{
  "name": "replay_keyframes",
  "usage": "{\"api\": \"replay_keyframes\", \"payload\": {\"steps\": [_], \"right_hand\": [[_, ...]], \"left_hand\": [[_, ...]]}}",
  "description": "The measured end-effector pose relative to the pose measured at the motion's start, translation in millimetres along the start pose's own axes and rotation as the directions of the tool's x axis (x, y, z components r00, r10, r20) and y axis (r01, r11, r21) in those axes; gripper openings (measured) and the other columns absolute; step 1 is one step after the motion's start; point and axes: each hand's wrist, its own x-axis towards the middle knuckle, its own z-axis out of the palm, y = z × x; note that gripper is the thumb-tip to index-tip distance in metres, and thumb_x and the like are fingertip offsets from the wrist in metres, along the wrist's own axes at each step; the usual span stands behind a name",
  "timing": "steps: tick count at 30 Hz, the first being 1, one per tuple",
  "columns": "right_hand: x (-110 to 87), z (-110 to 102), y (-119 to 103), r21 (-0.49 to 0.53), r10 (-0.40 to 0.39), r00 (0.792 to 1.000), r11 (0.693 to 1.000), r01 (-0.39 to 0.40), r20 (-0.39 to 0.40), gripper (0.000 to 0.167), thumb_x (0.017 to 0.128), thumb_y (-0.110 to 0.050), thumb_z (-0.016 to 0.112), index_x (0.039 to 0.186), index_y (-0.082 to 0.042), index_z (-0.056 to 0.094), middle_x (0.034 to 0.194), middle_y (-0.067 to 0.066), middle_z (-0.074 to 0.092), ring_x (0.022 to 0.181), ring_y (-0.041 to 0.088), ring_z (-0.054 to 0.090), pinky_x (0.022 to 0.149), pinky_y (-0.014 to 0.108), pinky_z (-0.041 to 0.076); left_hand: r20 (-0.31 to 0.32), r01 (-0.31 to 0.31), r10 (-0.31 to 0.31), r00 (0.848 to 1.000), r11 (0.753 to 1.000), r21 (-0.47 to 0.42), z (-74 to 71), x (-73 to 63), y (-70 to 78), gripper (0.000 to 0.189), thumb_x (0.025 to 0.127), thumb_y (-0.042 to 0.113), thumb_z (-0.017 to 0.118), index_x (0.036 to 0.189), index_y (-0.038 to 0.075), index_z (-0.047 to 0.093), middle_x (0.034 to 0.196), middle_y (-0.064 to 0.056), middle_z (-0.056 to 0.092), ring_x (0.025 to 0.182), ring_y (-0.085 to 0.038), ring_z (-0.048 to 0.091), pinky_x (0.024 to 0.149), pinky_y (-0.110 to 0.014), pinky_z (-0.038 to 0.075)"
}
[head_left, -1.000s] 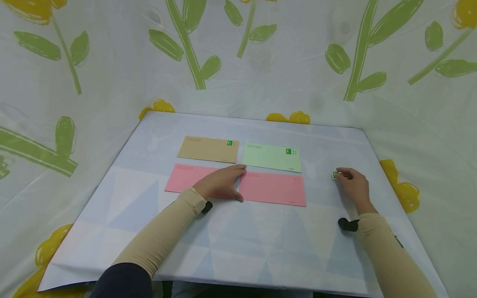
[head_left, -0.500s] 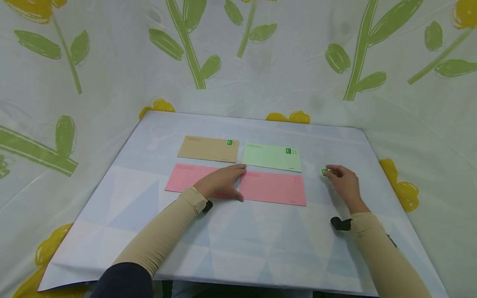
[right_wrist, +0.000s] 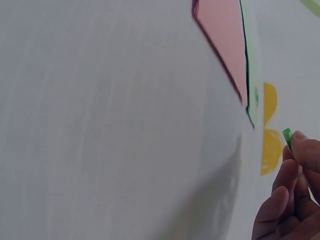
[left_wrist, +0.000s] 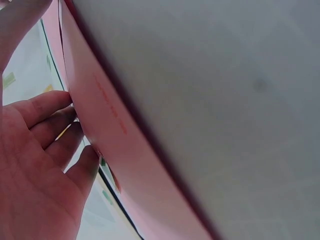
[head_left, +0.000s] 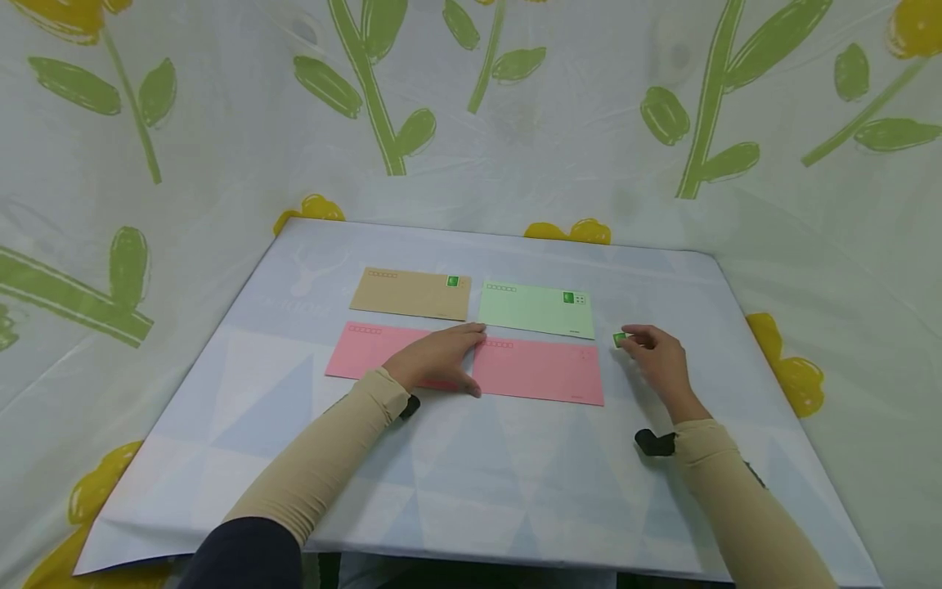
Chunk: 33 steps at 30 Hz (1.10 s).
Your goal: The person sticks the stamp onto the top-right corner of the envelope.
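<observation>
My right hand (head_left: 660, 366) pinches a small green stamp (head_left: 619, 339) between thumb and fingertips, raised over the table just right of the right pink envelope (head_left: 540, 372). The right wrist view shows the stamp (right_wrist: 287, 134) edge-on at the fingertips. My left hand (head_left: 437, 358) lies across the left pink envelope (head_left: 361, 350), with its thumb and fingers spread at the left edge of the right one. In the left wrist view its fingertips (left_wrist: 57, 102) touch a pink envelope (left_wrist: 115, 125). No stamp shows on the right pink envelope; the left one's upper right corner is hidden.
Behind the pink envelopes lie a tan envelope (head_left: 408, 294) and a light green envelope (head_left: 533, 311), each with a green stamp at its upper right. The table (head_left: 471, 491) has a pale triangle-patterned cover. A flower-printed curtain (head_left: 589, 123) surrounds it.
My right hand has moved left with the stamp, from the table's right side toward the right pink envelope. The left hand and the envelopes have stayed in place.
</observation>
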Motion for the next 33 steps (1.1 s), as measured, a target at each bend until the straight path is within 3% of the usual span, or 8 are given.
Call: {"api": "replay_keyframes", "payload": {"steps": [17,33], "right_hand": [[-4.9,22.4,-10.9,0.041,-0.027,0.998,0.999,0.025,0.051,0.037,0.099,-0.026,0.069,0.131,-0.008,0.067,0.115,0.015,0.069,0.090,0.024,0.061,0.063,0.024,0.049],[-6.8,45.8,-21.4,0.061,0.016,0.992,0.998,-0.023,0.124,0.037,0.097,-0.025,0.070,0.130,-0.008,0.067,0.118,0.016,0.069,0.098,0.026,0.062,0.072,0.025,0.053]], "left_hand": [[0.002,-0.002,0.002,1.000,1.000,-0.012,0.5,1.2,-2.3,0.106,0.075,0.055,0.087,0.157,0.009,0.038,0.168,-0.004,0.026,0.155,-0.019,0.021,0.125,-0.036,0.023],[0.005,-0.002,0.002,1.000,1.000,0.005,0.5,1.5,-3.8,0.106,0.076,0.057,0.085,0.158,0.010,0.037,0.168,-0.003,0.024,0.155,-0.018,0.020,0.126,-0.035,0.022]]}}
